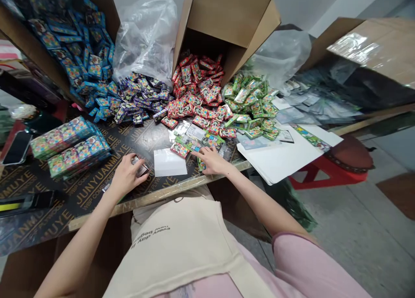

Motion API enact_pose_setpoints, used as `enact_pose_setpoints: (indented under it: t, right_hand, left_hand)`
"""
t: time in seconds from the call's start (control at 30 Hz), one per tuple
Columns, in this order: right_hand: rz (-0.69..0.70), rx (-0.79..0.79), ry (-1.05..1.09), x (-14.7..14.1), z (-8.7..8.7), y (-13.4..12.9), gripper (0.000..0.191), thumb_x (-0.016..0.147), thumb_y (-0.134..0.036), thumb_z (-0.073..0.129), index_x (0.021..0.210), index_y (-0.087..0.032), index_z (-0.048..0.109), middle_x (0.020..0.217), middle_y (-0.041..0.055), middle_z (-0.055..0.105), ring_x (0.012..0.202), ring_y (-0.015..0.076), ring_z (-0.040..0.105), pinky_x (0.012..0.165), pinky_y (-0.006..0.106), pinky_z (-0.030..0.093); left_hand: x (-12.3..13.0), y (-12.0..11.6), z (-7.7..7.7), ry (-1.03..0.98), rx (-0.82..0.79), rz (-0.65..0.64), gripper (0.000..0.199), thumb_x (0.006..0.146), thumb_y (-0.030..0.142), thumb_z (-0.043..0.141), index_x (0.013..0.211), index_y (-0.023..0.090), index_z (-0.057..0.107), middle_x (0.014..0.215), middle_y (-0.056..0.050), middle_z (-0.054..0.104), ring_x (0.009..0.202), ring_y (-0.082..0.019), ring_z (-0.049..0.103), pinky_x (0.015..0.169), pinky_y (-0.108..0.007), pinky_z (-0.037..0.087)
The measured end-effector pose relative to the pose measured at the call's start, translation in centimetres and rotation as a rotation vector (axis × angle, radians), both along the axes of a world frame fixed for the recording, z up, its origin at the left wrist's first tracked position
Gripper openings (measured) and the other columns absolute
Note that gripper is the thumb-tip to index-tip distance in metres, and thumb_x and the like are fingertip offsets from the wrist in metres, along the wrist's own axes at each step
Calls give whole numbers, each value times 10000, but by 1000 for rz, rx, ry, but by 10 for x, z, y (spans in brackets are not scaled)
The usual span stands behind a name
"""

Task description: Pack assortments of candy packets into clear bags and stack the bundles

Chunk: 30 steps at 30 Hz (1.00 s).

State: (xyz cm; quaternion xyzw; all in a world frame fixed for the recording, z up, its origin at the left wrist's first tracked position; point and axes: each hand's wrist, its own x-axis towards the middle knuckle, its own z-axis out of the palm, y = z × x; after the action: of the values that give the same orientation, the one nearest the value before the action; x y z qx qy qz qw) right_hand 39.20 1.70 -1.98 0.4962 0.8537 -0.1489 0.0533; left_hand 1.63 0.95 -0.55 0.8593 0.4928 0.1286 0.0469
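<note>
Right now the left hand is curled closed around a small packet, which shows only in part between the fingers and thumb, just above the tabletop. That dark board carries repeated gold "JUNYUANMUYE" print. The right hand is open with its fingers spread, and the fingertips rest on a loose scatter of red and green packets. Whether it has hold of any one packet, I cannot tell.

Between the hands lies a white paper slip, flat on the tabletop. Beyond them, four heaps of packets spill across the far side: blue packets at the left, then purple packets, red packets against an open cardboard box, and green packets. Two neat rows of stacked packets sit left of the left hand, near a phone. Clear plastic bags bulge behind the heaps, and white sheets overhang the tabletop's right edge above a red stool. Below, a canvas tote bag hangs against the person's front, beside a pink sleeve.
</note>
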Motion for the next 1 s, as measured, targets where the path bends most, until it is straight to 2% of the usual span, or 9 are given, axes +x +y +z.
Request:
enact_pose_setpoints:
  t: [0.07,0.17,0.27,0.37,0.5,0.63,0.73,0.87,1.0]
  right_hand:
    - [-25,5,168,-5,3,-1,873,615,-222,739,1430,-201,426,1254,180,530,1170,371,476,1015,571,333]
    - [-88,-41,631,-19,11,6,925,629,-210,701,1471,-246,320,1377,135,447,1245,317,448,1057,499,372]
    - [-126,-143,1108,-50,18,15,979,656,-271,722,1491,-303,213,1367,87,436,1211,240,507,1049,408,423]
    - [-90,-214,1365,-88,22,18,1043,647,-371,780,1498,-316,179,1361,85,449,1191,220,546,1060,386,429]
    - [11,-234,1283,-120,18,15,966,629,-376,824,1465,-264,354,1439,100,445,1323,261,464,1160,425,316]
    - [87,-342,1256,-126,7,14,890,607,-399,849,1401,-234,483,1399,110,529,1316,285,489,1151,454,328]
    - [61,-385,1318,-126,4,18,885,586,-448,856,1373,-228,515,1399,119,539,1325,295,484,1148,460,324]
    - [50,-295,1238,-122,17,22,843,588,-441,843,1341,-218,537,1444,135,487,1385,305,406,1164,469,274]
    - [123,-146,1031,-120,38,19,814,604,-370,819,1349,-227,523,1437,131,495,1383,309,401,1160,491,247]
  left_hand:
    - [2,-2,5,-61,-15,40,391,808,412,639,1144,213,612,1245,-146,479,1168,-329,487,987,-483,457]
    - [7,-7,13,-247,-88,78,734,743,389,719,1389,216,416,1264,-129,488,1186,-295,495,1029,-458,435]
    - [15,-12,15,-415,-205,85,1077,672,368,791,1522,234,143,1279,-115,510,1181,-265,528,1052,-443,420]
    - [22,-16,12,-510,-280,72,1204,630,356,827,1539,251,44,1287,-120,536,1183,-267,556,1047,-450,424]
    - [20,-19,10,-575,-310,46,1275,604,349,848,1543,247,-9,1308,-154,562,1203,-296,572,1041,-477,429]
    - [10,-18,15,-621,-297,83,1285,602,341,850,1546,241,-16,1313,-167,580,1237,-310,561,1050,-483,427]
    - [6,-18,21,-612,-339,54,1293,588,345,859,1548,249,-2,1338,-166,574,1254,-311,551,1069,-488,409]
    - [7,-21,25,-627,-397,-1,1322,559,364,878,1549,252,9,1320,-169,596,1230,-316,574,1062,-492,414]
    - [10,-23,23,-659,-363,37,1357,549,359,884,1547,231,-26,1303,-176,611,1205,-315,595,1042,-480,438]
